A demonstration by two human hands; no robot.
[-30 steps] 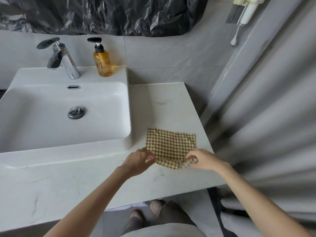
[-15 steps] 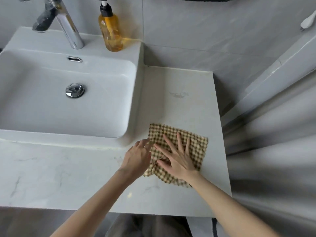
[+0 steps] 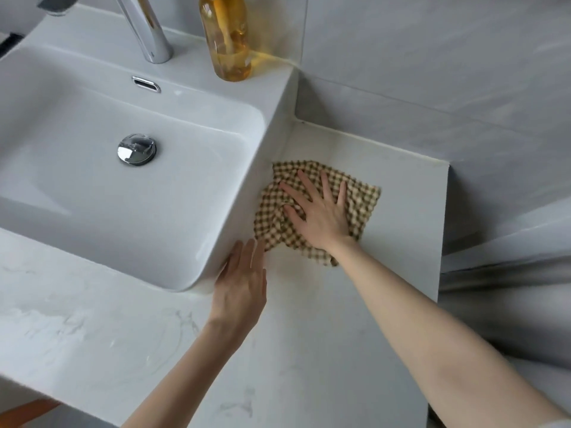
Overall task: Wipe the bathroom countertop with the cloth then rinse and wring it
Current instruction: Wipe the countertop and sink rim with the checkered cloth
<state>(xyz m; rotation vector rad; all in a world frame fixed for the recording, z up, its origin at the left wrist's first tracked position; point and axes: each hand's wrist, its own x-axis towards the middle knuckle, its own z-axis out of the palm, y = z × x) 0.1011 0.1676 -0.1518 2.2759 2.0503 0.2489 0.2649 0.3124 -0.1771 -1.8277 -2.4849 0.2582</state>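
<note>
Landmark: white rectangular basin [image 3: 129,156], raised above the pale marble-look surface [image 3: 309,350]. Chrome tap [image 3: 145,29] and amber soap bottle [image 3: 227,38] stand on the basin's back ledge; chrome drain plug [image 3: 137,149] sits in its bowl.

Checked brown-and-cream cloth [image 3: 361,205] lies on the surface just right of the basin's outer wall, its left edge touching or nearly touching that wall, bunched there.

Right hand [image 3: 321,214]: no closed grip; palm flat, fingers [image 3: 309,185] spread, pressing the cloth down. Left hand [image 3: 241,285]: open and empty, flat at the basin's front right corner, fingertips just beside the cloth's near edge.

Step in hand, judged: wiping the strip right of the basin. To do it well, keep the palm pressure even, run the cloth along the seam at the basin's wall and into the back corner, then overlap passes toward the front edge. Flatten the bunched side so more cloth makes contact.

Versus half a second earlier: the cloth has moved back along the basin's wall; the left hand has let go of it.
</note>
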